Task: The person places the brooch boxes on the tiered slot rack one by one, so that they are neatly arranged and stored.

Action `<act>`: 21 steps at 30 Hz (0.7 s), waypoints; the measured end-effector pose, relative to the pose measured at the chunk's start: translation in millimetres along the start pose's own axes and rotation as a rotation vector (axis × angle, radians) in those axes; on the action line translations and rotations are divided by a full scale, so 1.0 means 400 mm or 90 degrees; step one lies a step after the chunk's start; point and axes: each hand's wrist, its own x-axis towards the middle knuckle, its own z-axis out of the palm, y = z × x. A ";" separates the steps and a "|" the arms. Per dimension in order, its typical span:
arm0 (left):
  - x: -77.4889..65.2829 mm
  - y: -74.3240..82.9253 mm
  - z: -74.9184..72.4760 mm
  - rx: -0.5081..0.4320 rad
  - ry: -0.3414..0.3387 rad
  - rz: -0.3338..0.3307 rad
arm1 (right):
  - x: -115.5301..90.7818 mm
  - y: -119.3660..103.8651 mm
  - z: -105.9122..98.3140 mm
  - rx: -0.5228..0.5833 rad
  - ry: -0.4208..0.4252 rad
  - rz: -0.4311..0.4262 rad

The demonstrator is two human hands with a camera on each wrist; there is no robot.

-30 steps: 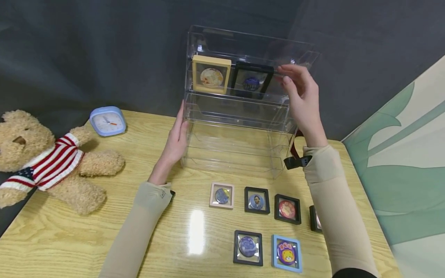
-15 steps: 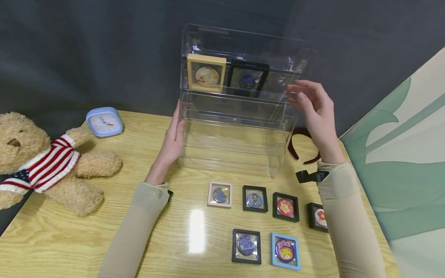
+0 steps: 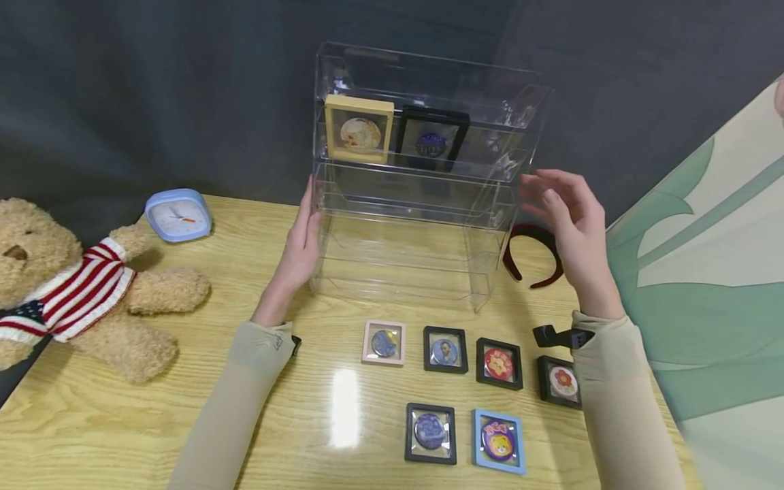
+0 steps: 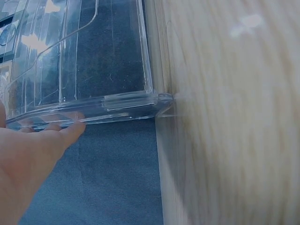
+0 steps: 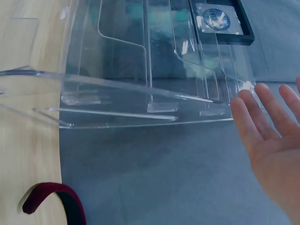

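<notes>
Currently, the left hand [image 3: 300, 238] is resting its mostly straight fingers against the left side of the clear tiered display rack [image 3: 410, 187], which is standing on the wooden tabletop [image 3: 245, 262]. The right hand [image 3: 576, 221] is hovering at the right side, fingers loosely bent and apart; fingertip contact is impossible to tell. A yellow frame [image 3: 358, 133] and a black frame [image 3: 431, 139] are standing side by side in the rack's upper part.

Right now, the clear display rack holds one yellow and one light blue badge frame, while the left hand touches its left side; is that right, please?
Not quite: beside the yellow badge frame, the clear display rack holds a black badge frame, not light blue, as the head view shows. The rest holds.
</notes>
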 end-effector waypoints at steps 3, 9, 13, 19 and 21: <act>0.000 0.000 -0.002 -0.006 0.002 0.009 | -0.019 -0.005 -0.008 0.001 0.003 0.007; -0.002 -0.006 -0.004 -0.004 -0.003 0.016 | -0.063 -0.007 -0.034 0.000 0.016 0.027; -0.003 -0.010 -0.003 -0.004 -0.002 0.022 | -0.099 -0.004 -0.059 0.005 0.010 0.028; -0.003 -0.006 -0.001 -0.007 -0.003 0.018 | -0.165 0.004 -0.094 -0.016 0.008 0.070; -0.001 -0.005 -0.001 -0.006 -0.003 0.019 | -0.189 0.008 -0.104 -0.020 0.010 0.079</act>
